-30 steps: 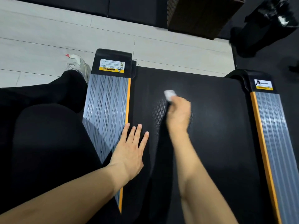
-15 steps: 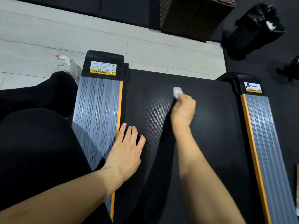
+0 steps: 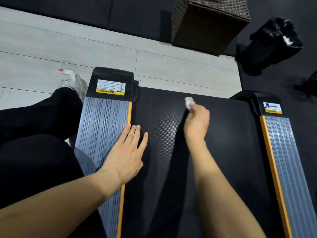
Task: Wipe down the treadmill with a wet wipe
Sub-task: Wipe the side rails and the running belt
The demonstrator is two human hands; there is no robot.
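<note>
— Where's the wet wipe (image 3: 189, 101)?
— Bunched in the right hand (image 3: 197, 122), its fingers clamped round it, pressed to the treadmill belt (image 3: 228, 152).
— The left hand (image 3: 127, 152)?
— Fingers straight, slightly apart, flat across the side rail (image 3: 103, 127) edge.

Home workout corner: treadmill (image 3: 223, 152), wicker basket (image 3: 209, 23), pale plank floor (image 3: 103, 54).

A single wide-angle head camera looks steeply down and forward from close above the treadmill (image 3: 223, 152). Its rear end and the pale floor (image 3: 51, 48) lie far, forearms entering from the near edge.
</note>
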